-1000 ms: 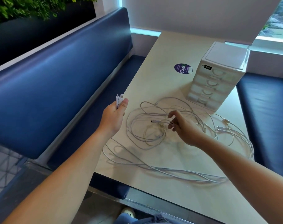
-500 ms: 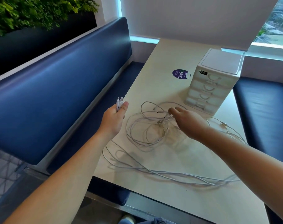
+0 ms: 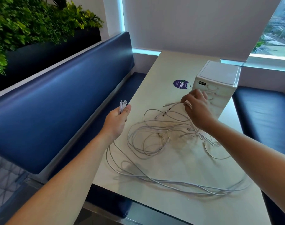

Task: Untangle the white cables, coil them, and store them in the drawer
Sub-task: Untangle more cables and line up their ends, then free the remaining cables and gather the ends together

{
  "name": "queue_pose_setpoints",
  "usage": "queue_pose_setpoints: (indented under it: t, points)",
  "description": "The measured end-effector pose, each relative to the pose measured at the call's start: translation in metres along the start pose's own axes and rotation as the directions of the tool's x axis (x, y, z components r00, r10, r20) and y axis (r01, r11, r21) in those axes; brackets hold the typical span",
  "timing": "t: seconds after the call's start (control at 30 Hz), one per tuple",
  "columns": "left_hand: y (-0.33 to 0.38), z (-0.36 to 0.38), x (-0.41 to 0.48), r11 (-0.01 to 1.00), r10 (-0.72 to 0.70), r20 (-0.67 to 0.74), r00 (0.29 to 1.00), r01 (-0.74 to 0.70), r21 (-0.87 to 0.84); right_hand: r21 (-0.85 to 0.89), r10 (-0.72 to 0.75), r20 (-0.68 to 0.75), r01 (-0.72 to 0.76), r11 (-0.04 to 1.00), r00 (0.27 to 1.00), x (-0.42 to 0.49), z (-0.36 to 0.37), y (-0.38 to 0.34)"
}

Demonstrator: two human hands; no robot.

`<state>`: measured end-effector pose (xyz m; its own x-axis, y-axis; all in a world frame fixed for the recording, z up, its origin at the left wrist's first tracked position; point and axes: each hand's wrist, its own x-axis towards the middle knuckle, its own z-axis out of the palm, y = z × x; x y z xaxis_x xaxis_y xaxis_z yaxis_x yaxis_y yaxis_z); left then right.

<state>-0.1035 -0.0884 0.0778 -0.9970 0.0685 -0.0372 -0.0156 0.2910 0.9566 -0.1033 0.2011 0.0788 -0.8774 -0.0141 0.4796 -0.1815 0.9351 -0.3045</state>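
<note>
A tangle of white cables [image 3: 148,140] lies spread over the pale table [image 3: 162,75], with long strands running toward the near right edge. My left hand [image 3: 117,120] grips two cable ends by the table's left edge, their plugs [image 3: 123,104] sticking up above my thumb. My right hand [image 3: 197,108] pinches another cable end [image 3: 171,104] and holds it just above the table, in front of the drawer unit. The white drawer unit [image 3: 218,78] stands at the back right with all its drawers closed; my right hand hides part of its lower drawers.
A round purple sticker [image 3: 180,84] lies on the table left of the drawer unit. Blue padded benches [image 3: 60,101] run along the left and the far right. A planter with green leaves [image 3: 32,26] sits above the left bench. A window is behind.
My right hand has moved away from me, from the middle of the tangle to the front of the drawer unit, lifting a cable end with it. My left hand has kept its grip.
</note>
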Motion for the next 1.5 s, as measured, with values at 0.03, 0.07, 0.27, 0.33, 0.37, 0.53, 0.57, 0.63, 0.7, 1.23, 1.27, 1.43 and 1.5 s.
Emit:
queue_pose_setpoints:
  t: [0.03,0.07,0.27,0.33,0.37,0.53,0.57,0.63,0.7,1.23,1.27,1.43,1.5]
  points:
    - [0.003,0.000,0.001,1.000,0.001,0.002,1.000,-0.001,-0.012,0.014,0.010,-0.006,-0.010,1.000,1.000,0.002,-0.003,-0.002]
    - [0.006,0.000,0.001,1.000,0.002,0.004,1.000,-0.002,-0.020,0.045,0.033,-0.002,-0.033,0.998,0.999,0.004,-0.005,-0.003]
    - [0.017,0.000,0.000,1.000,0.015,0.013,1.000,-0.015,-0.022,0.336,0.234,0.104,-0.256,0.906,0.967,0.019,-0.015,-0.007]
    - [0.017,0.000,-0.001,1.000,0.004,0.012,1.000,-0.004,-0.022,0.339,0.231,0.161,-0.274,0.900,0.960,0.024,-0.022,-0.008]
    - [0.017,-0.001,-0.002,1.000,-0.002,0.011,1.000,0.003,-0.023,0.359,0.230,0.195,-0.287,0.888,0.954,0.027,-0.024,-0.008]
    - [0.017,-0.004,-0.005,1.000,-0.011,-0.006,1.000,0.011,-0.028,0.495,0.241,0.211,-0.316,0.809,0.947,0.031,-0.030,-0.011]
    - [0.018,-0.004,-0.005,1.000,-0.012,-0.007,1.000,0.011,-0.028,0.517,0.233,0.188,-0.298,0.803,0.954,0.032,-0.032,-0.012]
    - [0.018,-0.005,-0.007,1.000,-0.013,-0.009,1.000,0.013,-0.023,0.568,0.220,0.146,-0.264,0.780,0.964,0.035,-0.037,-0.015]
    - [0.018,-0.006,-0.008,1.000,-0.014,-0.008,1.000,0.014,-0.007,0.631,0.215,0.148,-0.260,0.731,0.965,0.038,-0.042,-0.019]
    - [0.045,0.011,-0.012,0.906,-0.056,0.084,0.995,0.086,-0.413,0.831,-0.011,0.358,-0.313,0.461,0.934,-0.011,-0.015,-0.122]
    - [0.046,0.012,-0.012,0.903,-0.066,0.081,0.995,0.094,-0.419,0.825,0.000,0.347,-0.305,0.475,0.938,-0.014,-0.010,-0.125]
    - [0.049,0.012,-0.017,0.873,-0.073,0.110,0.991,0.117,-0.474,0.810,0.045,0.275,-0.257,0.528,0.960,-0.019,0.009,-0.134]
    - [0.051,0.013,-0.021,0.882,-0.059,0.130,0.990,0.113,-0.458,0.808,0.047,0.249,-0.234,0.540,0.967,-0.020,0.014,-0.138]
